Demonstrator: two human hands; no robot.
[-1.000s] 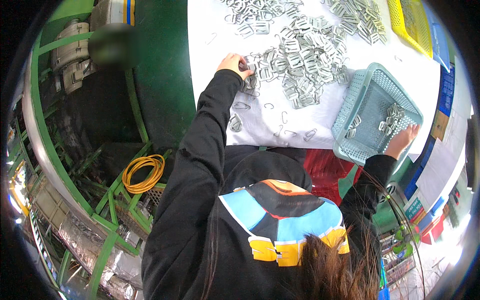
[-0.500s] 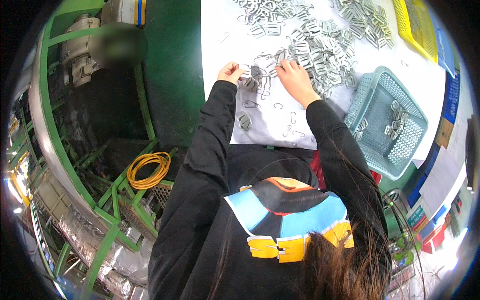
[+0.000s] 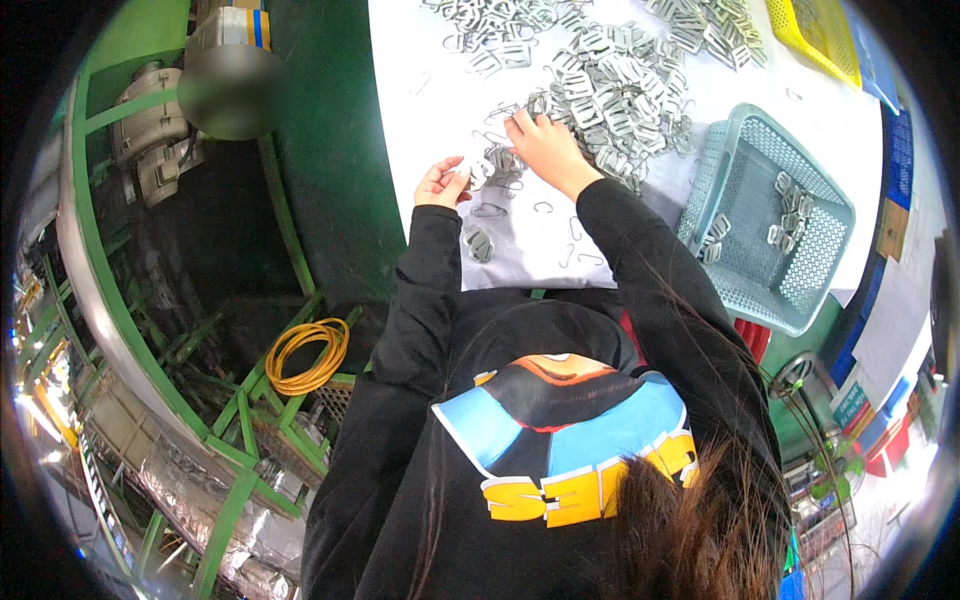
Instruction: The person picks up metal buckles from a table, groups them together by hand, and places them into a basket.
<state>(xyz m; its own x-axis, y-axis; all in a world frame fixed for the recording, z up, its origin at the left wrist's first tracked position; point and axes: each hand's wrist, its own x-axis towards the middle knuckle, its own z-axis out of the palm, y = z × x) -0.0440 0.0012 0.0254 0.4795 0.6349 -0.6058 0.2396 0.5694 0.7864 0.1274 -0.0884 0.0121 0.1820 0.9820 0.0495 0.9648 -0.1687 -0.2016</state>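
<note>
My left hand (image 3: 440,185) is closed in a pinch on a flat, slotted metal buckle (image 3: 479,175) at the left side of the white-covered table. To its right, my right hand (image 3: 548,152) reaches down with bent fingers among loose pieces at the near-left edge of a large heap of grey metal buckles (image 3: 615,95). Its fingertips are partly hidden, so what they grip cannot be made out. Between and below the hands lie a few more buckles (image 3: 480,243) and several thin, bent wire hooks (image 3: 582,257).
A blue-grey perforated basket (image 3: 705,180) with several buckles inside stands at the right. Beyond it is a yellow basket (image 3: 815,45) at the far right. Off the table's left side are green metal framing (image 3: 285,215) and a coiled yellow hose (image 3: 307,357).
My left hand has drawn back toward me and to the left with a buckle in its fingers. My right hand has shifted left along the heap's edge. The whole view has also shifted slightly.
</note>
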